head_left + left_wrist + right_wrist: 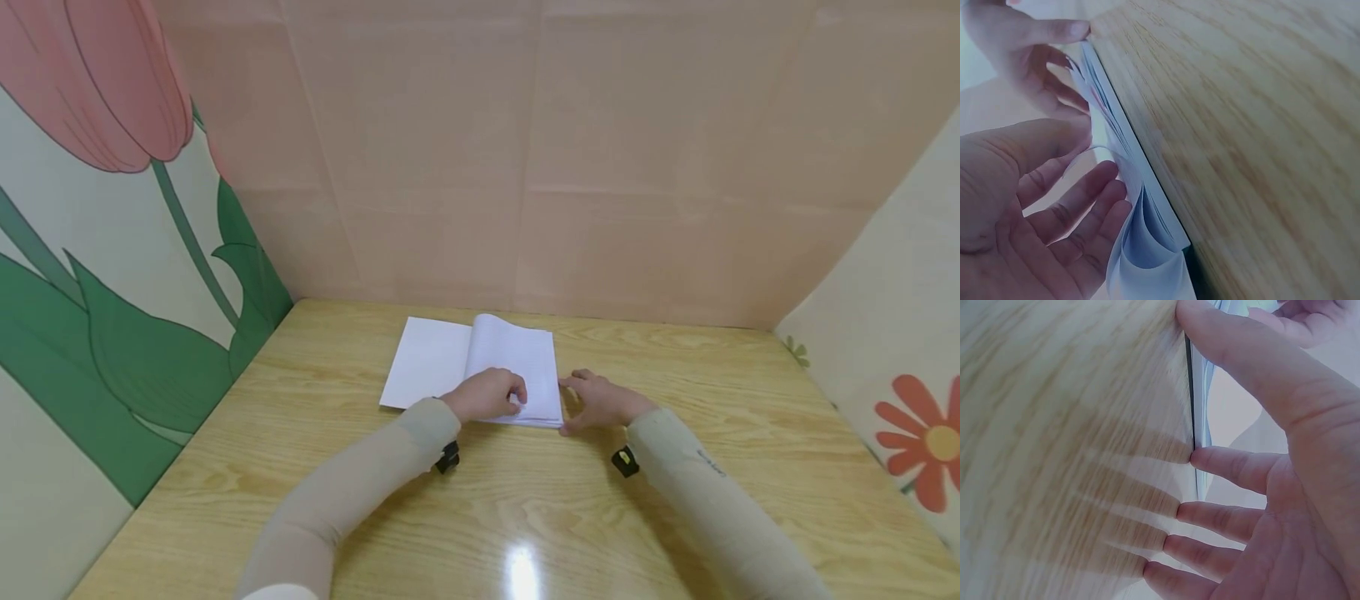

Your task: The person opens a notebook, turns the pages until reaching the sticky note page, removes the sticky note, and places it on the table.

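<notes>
An open notebook (431,358) with white pages lies on the wooden table, its right-hand leaves bulging up beside the fold. Over the lower right page (517,346) is my left hand (486,394), thumb and forefinger pinching a thin sheet (1100,149) that curves between them. The other fingers of that hand are bent loosely near the page edges. My right hand (603,402) is at the notebook's right side. Its thumb (1229,340) touches the near corner, the forefinger meets the side edge, and the remaining fingertips rest on the table.
The wooden table (525,492) meets a plain pinkish backdrop (525,167) behind the notebook. Side panels stand left and right, one with a painted tulip (112,75), the other with a red flower (926,442). Small black devices (625,461) are strapped at both wrists.
</notes>
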Demonstrator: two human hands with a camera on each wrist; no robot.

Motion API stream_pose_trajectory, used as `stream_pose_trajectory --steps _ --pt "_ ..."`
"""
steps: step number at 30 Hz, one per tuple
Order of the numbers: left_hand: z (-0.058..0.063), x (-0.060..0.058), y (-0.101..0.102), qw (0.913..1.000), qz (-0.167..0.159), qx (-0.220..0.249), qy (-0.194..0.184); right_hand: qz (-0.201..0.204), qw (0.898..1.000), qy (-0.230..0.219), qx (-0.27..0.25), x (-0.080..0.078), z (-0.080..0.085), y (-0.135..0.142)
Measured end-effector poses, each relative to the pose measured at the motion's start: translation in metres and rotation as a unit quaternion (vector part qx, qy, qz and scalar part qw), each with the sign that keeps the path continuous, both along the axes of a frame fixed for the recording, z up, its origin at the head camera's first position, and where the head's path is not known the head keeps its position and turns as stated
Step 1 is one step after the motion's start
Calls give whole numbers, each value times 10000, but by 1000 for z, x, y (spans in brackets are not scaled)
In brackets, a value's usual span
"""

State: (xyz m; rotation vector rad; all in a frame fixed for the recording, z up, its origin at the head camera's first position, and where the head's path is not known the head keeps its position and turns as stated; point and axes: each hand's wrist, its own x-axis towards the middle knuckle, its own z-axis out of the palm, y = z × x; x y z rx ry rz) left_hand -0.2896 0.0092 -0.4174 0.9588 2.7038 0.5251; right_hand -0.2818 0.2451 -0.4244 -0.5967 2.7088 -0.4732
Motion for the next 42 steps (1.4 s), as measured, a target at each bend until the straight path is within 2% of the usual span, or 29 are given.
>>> stream_pose_trajectory --steps 10,19,23,29,34,42 --pt "-1 0 0 10000 0 58 68 -48 10000 -74 26 0 -1 0" --pt "7 1 -7 9975 146 676 119 -11 10000 -22 67 0 0 -2" --pt "15 3 -13 9943 305 1020 81 -63 9999 -68 113 -1 0 -2" --pt "37 11 -25 9849 740 1555 156 -86 9999 -113 80 0 1 -2" --pt "53 18 -40 9727 1122 2007 311 -62 9999 -134 62 1 1 -1" --pt "56 23 -71 9489 1757 2571 510 -76 9998 -134 86 3 3 -1"
